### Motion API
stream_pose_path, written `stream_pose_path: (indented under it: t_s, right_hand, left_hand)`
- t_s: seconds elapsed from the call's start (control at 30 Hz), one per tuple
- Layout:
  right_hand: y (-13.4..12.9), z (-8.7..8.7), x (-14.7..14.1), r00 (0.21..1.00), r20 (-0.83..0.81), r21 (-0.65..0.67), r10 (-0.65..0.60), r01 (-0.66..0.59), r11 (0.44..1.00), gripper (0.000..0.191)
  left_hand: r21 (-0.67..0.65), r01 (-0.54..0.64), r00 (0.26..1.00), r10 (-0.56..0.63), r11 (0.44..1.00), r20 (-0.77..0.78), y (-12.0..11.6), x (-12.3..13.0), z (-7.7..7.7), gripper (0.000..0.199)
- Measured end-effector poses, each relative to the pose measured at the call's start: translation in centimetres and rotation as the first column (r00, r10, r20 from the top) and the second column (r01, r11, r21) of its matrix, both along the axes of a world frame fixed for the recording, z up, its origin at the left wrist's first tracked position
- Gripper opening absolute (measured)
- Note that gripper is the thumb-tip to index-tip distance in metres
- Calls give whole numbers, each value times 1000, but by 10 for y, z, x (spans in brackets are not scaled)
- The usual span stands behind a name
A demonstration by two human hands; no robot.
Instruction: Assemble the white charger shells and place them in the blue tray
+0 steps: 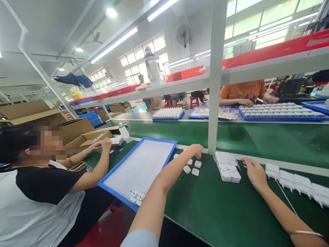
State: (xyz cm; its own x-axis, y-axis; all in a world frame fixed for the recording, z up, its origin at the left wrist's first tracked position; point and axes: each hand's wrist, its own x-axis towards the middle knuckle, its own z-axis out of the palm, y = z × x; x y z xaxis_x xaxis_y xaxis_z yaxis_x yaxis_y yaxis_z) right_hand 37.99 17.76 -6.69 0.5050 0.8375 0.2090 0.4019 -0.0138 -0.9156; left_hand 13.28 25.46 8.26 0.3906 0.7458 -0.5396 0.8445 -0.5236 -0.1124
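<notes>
My left hand [195, 151] reaches forward above several loose white charger plugs [195, 172] on the green work surface. Its fingers curl downward, and whatever they may hold is hidden from me. Beside the white post, a tight block of white charger plugs [226, 167] stands in rows. To the right of that block is my right hand [256, 174], its fingers stretched toward the block and nothing seen in them. Farther right, a row of white charger plugs [294, 181] lies with small prongs showing along the near side.
A blue-rimmed tray [177, 145] on my left holds a few white pieces at its near end. A white post [214, 85] rises between my hands. One co-worker [51, 192] sits at left; another [244, 92] works across the line behind a filled tray [280, 111].
</notes>
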Motion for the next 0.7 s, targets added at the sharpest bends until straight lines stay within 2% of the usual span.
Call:
stream_pose_path:
  t_s: [0.17,0.3,0.4,0.53,0.63,0.67,0.7]
  right_hand:
    - [1,1,0,996,-83,-23,34,-36,999,41]
    - [-1,11,-4,993,-109,-6,48,-49,999,38]
    - [-7,23,-8,991,-110,9,77,-76,997,36]
    - [-12,36,-15,993,-86,-4,82,-82,997,32]
    - [-7,40,-16,998,-51,-21,39,-40,999,32]
    - [-3,41,-15,999,-37,-21,21,-22,1000,31]
    - [0,41,-14,1000,-23,-17,3,-3,1000,31]
  left_hand:
    - [14,-11,1000,11,1000,20,-17,-3,14,33]
    - [35,-33,994,29,999,104,-28,-7,31,34]
    - [89,-56,972,33,995,234,-34,-13,52,39]
    - [168,-41,893,-40,985,448,-47,-16,91,41]
    - [203,55,772,-171,978,612,-79,-12,116,26]
    - [220,118,677,-240,968,695,-97,-12,119,23]
    - [254,184,422,-309,950,852,-118,-14,120,18]
